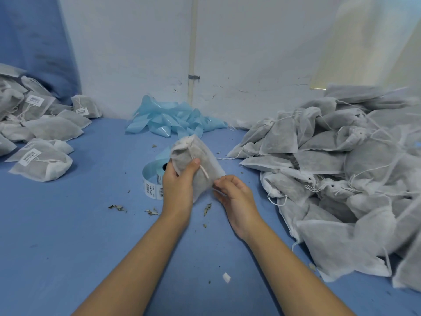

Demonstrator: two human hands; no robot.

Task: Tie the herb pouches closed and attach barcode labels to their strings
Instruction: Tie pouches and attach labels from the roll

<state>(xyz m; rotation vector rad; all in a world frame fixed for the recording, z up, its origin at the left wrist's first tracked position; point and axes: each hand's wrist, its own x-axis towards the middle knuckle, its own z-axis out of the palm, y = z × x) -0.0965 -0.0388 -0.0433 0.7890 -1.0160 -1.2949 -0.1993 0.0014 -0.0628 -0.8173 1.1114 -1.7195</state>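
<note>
Between both hands, white pouch [193, 160] shows dark herbs inside.

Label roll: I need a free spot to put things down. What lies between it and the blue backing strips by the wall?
Head view: between label roll and backing strips, bare blue table.

Even, cool, soft light; wide-angle bend at edges.
Warm bright patch on wall [364, 42] upper right; faint shadows; right-edge pouches [407, 258] blurred; centre sharp.
</note>
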